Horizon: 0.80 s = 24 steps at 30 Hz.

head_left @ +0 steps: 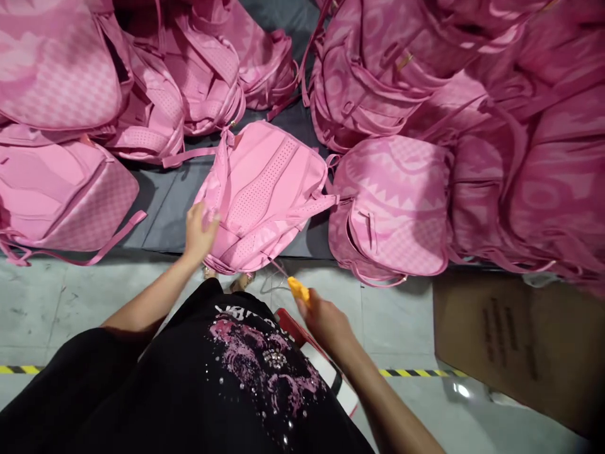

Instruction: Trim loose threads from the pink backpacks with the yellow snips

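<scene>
Working on the pink backpack (265, 176), lying on the grey table (161, 217), looks begun but unfinished: the right hand (328, 321) grips a yellow-handled tool (299, 290) pointing at its lower edge; the left hand (201, 233), blurred, is at its side, hold unclear.

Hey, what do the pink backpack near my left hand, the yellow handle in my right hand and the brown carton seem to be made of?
Pink backpack: probably synthetic leather, judging by its smooth, low-sheen surface and dotted strip, though coated fabric is possible. Yellow handle: likely plastic, from its bright color; finish unclear. Brown carton: apparently cardboard, matte with dark printed marks.
</scene>
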Available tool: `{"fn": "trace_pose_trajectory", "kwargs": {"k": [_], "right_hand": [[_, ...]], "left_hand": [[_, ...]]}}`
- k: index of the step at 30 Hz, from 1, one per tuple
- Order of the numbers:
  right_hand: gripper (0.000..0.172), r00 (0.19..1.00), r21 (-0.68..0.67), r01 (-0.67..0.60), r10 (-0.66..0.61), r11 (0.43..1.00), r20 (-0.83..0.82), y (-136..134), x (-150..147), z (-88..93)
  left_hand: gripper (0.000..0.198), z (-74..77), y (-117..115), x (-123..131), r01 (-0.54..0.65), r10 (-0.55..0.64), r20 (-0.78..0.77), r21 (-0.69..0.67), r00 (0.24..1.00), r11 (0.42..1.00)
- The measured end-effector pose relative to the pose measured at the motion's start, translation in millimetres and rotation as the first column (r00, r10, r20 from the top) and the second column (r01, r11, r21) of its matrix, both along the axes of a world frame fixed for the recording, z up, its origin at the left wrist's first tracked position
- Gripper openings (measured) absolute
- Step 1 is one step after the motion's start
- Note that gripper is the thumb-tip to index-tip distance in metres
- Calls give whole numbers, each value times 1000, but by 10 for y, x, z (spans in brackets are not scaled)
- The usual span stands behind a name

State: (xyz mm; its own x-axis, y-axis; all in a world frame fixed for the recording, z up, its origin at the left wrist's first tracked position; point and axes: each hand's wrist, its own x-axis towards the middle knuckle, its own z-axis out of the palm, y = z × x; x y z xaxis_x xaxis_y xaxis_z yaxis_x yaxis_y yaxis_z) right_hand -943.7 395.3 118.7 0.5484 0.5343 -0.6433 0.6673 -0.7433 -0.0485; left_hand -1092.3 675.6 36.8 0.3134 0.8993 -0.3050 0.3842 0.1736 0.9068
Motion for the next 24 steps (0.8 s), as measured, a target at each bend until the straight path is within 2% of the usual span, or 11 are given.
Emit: {"fn": "trace_pose_trajectory", "kwargs": {"k": [1, 2, 3, 5, 8, 13, 19, 22, 24], "right_hand": [[32, 1000, -27, -4, 4, 1000, -9, -10, -158, -86], [32, 1000, -52, -11, 11, 999, -9, 5, -294, -173], [33, 1000, -72, -13, 14, 997, 6, 38, -407, -261], [32, 997, -75, 11, -5, 997, 71, 129, -570, -433], [32, 992, -46, 45, -40, 998, 120, 244, -706, -652], [31, 988, 2, 101, -100, 995, 122, 372, -801, -847], [34, 988, 86, 82, -93, 993, 124, 701, -758, -1002], [35, 987, 132, 71, -89, 989, 130, 768, -736, -1031], [36, 976, 121, 138, -156, 983, 151, 723, -740, -1013]], "left_hand": [[41, -15, 164, -69, -129, 137, 38, -167, 990, 977], [31, -34, 311, -116, -192, 215, 40, -314, 976, 930], [23, -54, 436, -141, -200, 241, 39, -440, 970, 875], [20, -84, 614, -147, -135, 223, 72, -607, 972, 783], [23, -93, 738, -125, -27, 244, 172, -765, 954, 644], [29, -129, 768, -112, 109, 224, 265, -839, 938, 533], [32, -327, 640, 93, 339, 121, 406, -865, 906, 370], [38, -409, 630, 144, 407, 80, 463, -837, 883, 365], [41, -448, 662, 120, 417, 70, 477, -823, 876, 385]]}}
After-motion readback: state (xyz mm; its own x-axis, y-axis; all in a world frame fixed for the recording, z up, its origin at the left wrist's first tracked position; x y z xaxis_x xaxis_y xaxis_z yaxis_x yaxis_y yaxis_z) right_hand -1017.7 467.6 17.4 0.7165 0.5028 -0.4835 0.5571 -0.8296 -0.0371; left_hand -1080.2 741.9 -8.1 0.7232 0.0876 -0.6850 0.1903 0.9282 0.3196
